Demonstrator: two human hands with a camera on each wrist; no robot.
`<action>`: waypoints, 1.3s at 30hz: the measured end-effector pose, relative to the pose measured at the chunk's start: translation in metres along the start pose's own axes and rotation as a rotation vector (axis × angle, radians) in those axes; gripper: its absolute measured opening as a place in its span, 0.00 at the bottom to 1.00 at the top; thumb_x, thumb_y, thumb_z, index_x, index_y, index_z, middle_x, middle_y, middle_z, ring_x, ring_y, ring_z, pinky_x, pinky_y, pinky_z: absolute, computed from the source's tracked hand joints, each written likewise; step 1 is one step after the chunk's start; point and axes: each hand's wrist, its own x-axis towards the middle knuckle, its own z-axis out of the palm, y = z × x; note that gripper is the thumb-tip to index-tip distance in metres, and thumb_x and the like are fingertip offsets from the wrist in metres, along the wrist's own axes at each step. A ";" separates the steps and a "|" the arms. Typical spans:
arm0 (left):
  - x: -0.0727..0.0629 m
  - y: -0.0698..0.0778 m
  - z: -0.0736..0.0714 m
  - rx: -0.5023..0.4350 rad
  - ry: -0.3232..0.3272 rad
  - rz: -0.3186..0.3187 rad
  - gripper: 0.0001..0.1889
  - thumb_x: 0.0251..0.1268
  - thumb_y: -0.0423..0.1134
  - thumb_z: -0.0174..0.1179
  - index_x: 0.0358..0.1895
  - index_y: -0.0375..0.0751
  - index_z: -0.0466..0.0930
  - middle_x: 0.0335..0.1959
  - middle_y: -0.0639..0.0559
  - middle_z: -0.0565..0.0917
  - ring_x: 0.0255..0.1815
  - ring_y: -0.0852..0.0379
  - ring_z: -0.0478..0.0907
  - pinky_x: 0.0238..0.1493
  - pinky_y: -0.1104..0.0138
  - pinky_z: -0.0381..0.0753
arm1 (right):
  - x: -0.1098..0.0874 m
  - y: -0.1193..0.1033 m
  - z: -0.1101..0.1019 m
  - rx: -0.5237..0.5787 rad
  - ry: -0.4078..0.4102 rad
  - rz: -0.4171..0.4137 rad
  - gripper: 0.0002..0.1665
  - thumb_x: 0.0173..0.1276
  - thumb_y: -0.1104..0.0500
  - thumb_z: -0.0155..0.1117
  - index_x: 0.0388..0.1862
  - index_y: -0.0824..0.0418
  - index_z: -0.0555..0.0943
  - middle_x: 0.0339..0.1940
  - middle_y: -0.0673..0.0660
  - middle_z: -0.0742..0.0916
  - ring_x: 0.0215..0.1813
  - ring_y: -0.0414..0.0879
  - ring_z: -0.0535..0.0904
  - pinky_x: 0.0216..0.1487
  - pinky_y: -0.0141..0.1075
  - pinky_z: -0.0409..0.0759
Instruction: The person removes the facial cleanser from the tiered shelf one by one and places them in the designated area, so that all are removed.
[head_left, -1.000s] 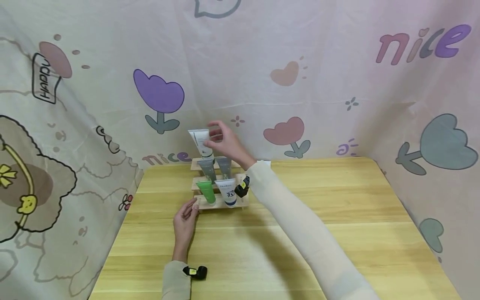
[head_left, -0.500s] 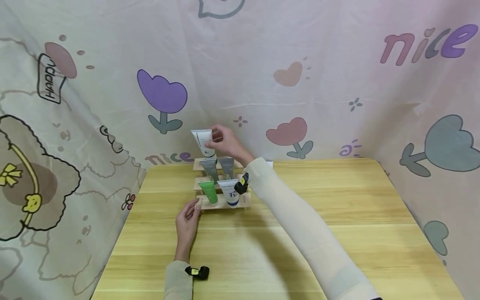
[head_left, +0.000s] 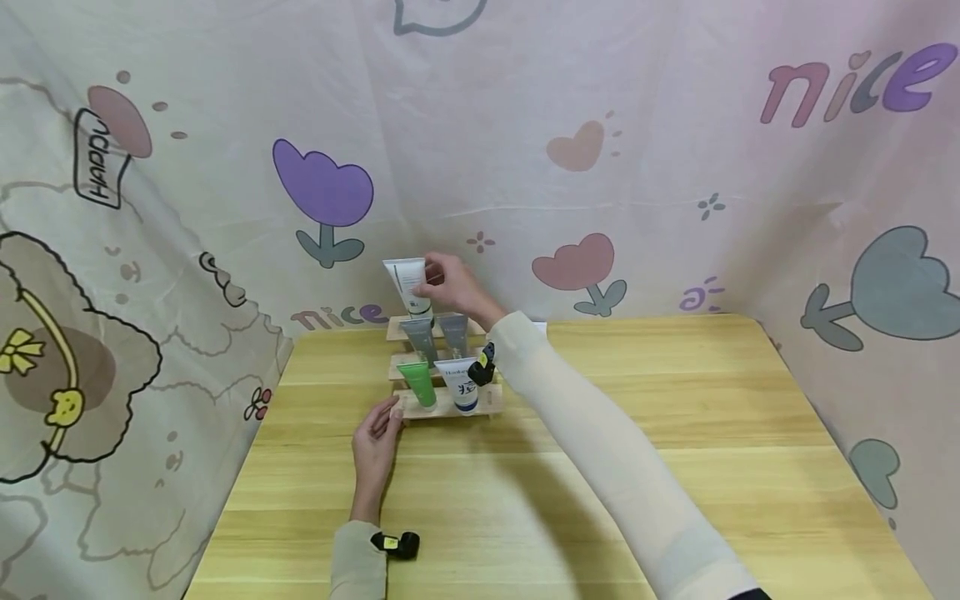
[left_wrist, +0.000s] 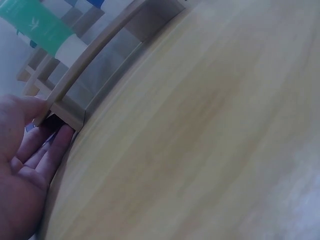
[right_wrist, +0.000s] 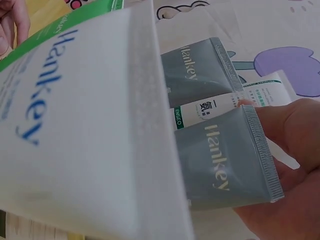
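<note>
My right hand (head_left: 457, 283) pinches the side of a white squeeze tube (head_left: 407, 279), which stands cap down at the top tier of a three-step wooden rack (head_left: 447, 405). Close by, two grey tubes (right_wrist: 220, 155) partly cover it in the right wrist view. At the rack's front left corner is my left hand (left_wrist: 20, 180), thumb over the wooden edge and fingers beneath. On the lowest step stand a green tube (head_left: 417, 383) and a white tube with blue lettering (head_left: 459, 383); the latter fills much of the right wrist view.
The rack stands near the back of a wooden table (head_left: 675, 400). Behind it hangs a patterned cloth (head_left: 465, 125), with another cloth side at left. A small white item (head_left: 541, 328) shows behind my right sleeve.
My right hand has come down slightly and its fingers have closed in on the white tube's side. The left hand keeps its place at the rack corner. The head view shifted slightly.
</note>
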 end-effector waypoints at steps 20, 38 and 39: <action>0.004 -0.001 -0.003 0.014 0.001 0.022 0.16 0.75 0.38 0.63 0.60 0.35 0.83 0.57 0.36 0.85 0.47 0.65 0.85 0.46 0.75 0.84 | -0.012 -0.015 -0.034 0.190 0.151 -0.116 0.20 0.77 0.64 0.62 0.64 0.63 0.73 0.59 0.64 0.82 0.61 0.55 0.81 0.61 0.43 0.81; -0.002 0.000 -0.002 0.017 0.013 0.011 0.15 0.75 0.37 0.63 0.59 0.35 0.84 0.55 0.38 0.86 0.43 0.64 0.86 0.44 0.73 0.86 | -0.057 -0.003 -0.075 0.482 0.239 -0.163 0.22 0.84 0.64 0.48 0.71 0.61 0.60 0.64 0.70 0.79 0.64 0.60 0.77 0.62 0.57 0.79; -0.002 0.000 -0.002 0.019 0.011 0.013 0.15 0.75 0.37 0.63 0.59 0.35 0.84 0.55 0.37 0.86 0.43 0.64 0.86 0.44 0.73 0.86 | -0.060 0.000 -0.076 0.480 0.243 -0.156 0.22 0.84 0.63 0.48 0.72 0.60 0.59 0.64 0.70 0.79 0.64 0.60 0.77 0.62 0.56 0.80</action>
